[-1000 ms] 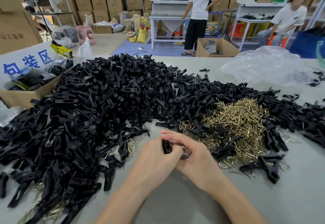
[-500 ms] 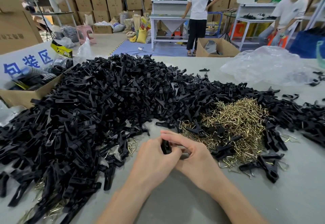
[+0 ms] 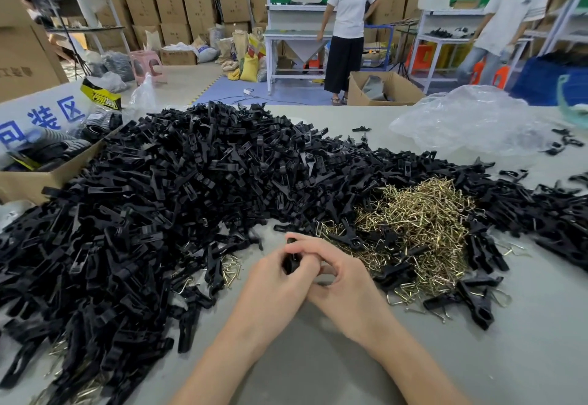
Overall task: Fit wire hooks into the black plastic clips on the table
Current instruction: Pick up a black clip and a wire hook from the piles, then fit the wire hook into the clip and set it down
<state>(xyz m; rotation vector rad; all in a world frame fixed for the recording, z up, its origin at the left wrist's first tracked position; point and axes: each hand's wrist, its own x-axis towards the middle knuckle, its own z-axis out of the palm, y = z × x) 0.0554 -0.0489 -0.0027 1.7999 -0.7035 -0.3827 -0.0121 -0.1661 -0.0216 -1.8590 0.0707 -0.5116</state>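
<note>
The left hand (image 3: 273, 280) and right hand (image 3: 343, 280) curl their fingers tight round one small black plastic clip (image 3: 291, 261). Best to hold it steady and push the wire hook straight in.

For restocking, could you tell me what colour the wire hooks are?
Shiny brass-gold; the wire hooks show best in the head view.

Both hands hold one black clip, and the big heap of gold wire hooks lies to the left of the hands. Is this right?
Not quite. In the head view the big heap of gold wire hooks lies to the right of the hands, not left. The left hand and right hand do hold one black clip.
</note>
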